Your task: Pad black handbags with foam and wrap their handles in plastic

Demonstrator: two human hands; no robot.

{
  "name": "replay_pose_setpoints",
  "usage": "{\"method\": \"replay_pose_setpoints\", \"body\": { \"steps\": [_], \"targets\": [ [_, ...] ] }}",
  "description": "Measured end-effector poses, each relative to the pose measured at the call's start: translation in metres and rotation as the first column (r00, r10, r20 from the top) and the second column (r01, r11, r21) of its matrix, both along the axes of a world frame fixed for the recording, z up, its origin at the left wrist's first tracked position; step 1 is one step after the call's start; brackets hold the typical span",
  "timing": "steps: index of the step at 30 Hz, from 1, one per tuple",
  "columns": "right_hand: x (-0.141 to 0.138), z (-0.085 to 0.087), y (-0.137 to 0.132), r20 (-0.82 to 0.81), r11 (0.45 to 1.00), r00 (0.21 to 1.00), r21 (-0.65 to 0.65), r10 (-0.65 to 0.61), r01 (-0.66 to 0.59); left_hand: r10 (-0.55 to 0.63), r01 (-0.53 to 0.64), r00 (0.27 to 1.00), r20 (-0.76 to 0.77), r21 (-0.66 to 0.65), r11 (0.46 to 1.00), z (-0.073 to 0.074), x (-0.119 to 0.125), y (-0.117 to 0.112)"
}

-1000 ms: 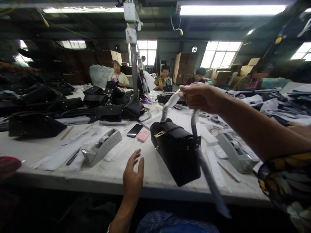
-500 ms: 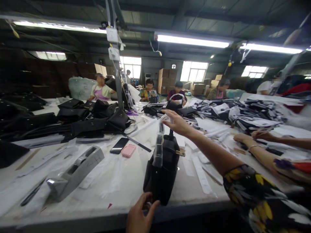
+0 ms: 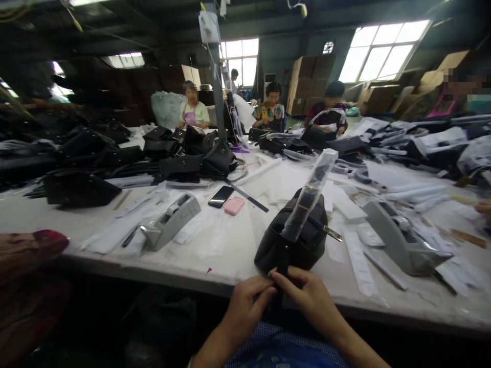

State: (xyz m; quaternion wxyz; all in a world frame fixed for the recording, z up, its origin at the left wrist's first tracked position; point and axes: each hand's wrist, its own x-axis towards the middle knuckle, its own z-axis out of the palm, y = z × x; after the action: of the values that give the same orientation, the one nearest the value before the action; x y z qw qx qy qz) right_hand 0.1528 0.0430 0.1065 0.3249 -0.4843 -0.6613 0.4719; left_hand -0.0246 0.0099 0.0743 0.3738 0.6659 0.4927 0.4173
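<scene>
Looking down in the head view, you are pinching the dark strap (image 3: 283, 259) with your left hand (image 3: 245, 307) and right hand (image 3: 311, 299); the black bag (image 3: 267, 244) is resting near the edge of the table (image 3: 235, 245), its wrapped handle (image 3: 307, 199) standing above; for neat work, you are wanting 2 light, even pinches, without tugging the bag overside.

Black handbag (image 3: 305, 248) (handle (image 3: 310, 191) wrapped); on table (image 3: 236, 243)

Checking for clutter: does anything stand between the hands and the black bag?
Nothing visible: the left hand and right hand are at the near end of the bag. One dispenser stands left, another right.
</scene>
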Motion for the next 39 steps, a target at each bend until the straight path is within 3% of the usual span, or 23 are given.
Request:
{"method": "replay_pose_setpoints", "body": {
  "steps": [1, 2, 5, 9, 12, 15, 18, 22, 26, 31, 35, 39],
  "targets": [
    [0.0, 0.005, 0.003, -0.001, 1.0, 1.0, 0.01, 0.019, -0.019, 0.04, -0.041, 0.996, -0.079, -0.012, 0.999, 0.002, -0.014, 0.01],
    [0.002, 0.011, 0.006, 0.006, 0.999, 0.999, 0.023, 0.048, -0.048, 0.155, -0.158, 0.979, -0.134, -0.016, 0.987, 0.003, -0.03, 0.024],
    [0.008, 0.024, 0.009, 0.032, 0.991, 0.991, 0.026, 0.131, -0.132, 0.468, -0.475, 0.848, -0.251, 0.035, 0.879, -0.003, -0.084, 0.074],
    [0.011, 0.022, 0.007, 0.027, 0.986, 0.986, 0.007, 0.166, -0.166, 0.594, -0.633, 0.685, -0.422, 0.059, 0.772, -0.02, -0.131, 0.132],
    [0.011, 0.014, 0.007, -0.003, 0.985, 0.985, -0.02, 0.172, -0.172, 0.579, -0.653, 0.646, -0.497, 0.033, 0.756, -0.03, -0.141, 0.151],
    [0.012, 0.009, 0.008, -0.025, 0.986, 0.986, -0.042, 0.163, -0.164, 0.552, -0.642, 0.659, -0.511, 0.0, 0.766, -0.034, -0.147, 0.156],
    [0.012, 0.006, 0.008, -0.049, 0.984, 0.986, -0.07, 0.162, -0.165, 0.561, -0.623, 0.684, -0.466, 0.025, 0.782, -0.031, -0.156, 0.157],
    [0.009, 0.002, 0.009, -0.096, 0.979, 0.98, -0.084, 0.175, -0.184, 0.627, -0.638, 0.68, -0.38, 0.115, 0.762, -0.021, -0.165, 0.157],
    [0.004, -0.001, 0.009, -0.121, 0.978, 0.977, -0.097, 0.173, -0.185, 0.596, -0.604, 0.708, -0.378, 0.112, 0.789, -0.018, -0.158, 0.158],
    [0.001, -0.004, 0.009, -0.139, 0.978, 0.975, -0.099, 0.171, -0.185, 0.532, -0.593, 0.711, -0.46, 0.015, 0.805, -0.031, -0.144, 0.168],
    [0.003, -0.008, 0.009, -0.154, 0.975, 0.972, -0.108, 0.175, -0.193, 0.514, -0.583, 0.743, -0.429, -0.037, 0.812, -0.035, -0.148, 0.174],
    [0.002, -0.01, 0.01, -0.174, 0.975, 0.971, -0.12, 0.164, -0.187, 0.501, -0.562, 0.774, -0.388, -0.056, 0.825, -0.03, -0.154, 0.177]
  ]
}}
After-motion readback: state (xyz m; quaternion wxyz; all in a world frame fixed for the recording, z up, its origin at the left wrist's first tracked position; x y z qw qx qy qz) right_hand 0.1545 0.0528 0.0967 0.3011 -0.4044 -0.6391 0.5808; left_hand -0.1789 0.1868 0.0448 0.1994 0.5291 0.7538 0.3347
